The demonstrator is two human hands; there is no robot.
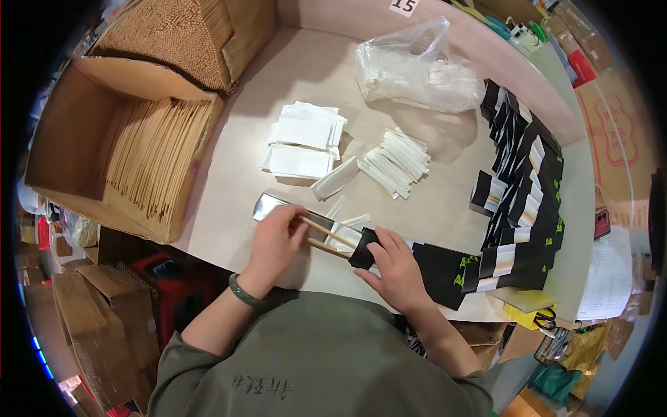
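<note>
My left hand is closed around a pair of wooden chopsticks, which point right. Their far ends meet the opening of a black paper sleeve, gripped by my right hand. Behind the chopsticks lies a shiny long strip, partly covered by my left hand. A few thin white packets show beside the chopsticks. Beyond my hands sit a stack of flat white packets, one loose white packet and a pile of narrow white packets. More black sleeves lie just right of my right hand.
An open cardboard box at left holds rows of chopsticks. Behind it, another carton is packed with sticks. A clear plastic bag of white packets rests at the back. Filled black sleeves pile along the right wall, near yellow-handled scissors.
</note>
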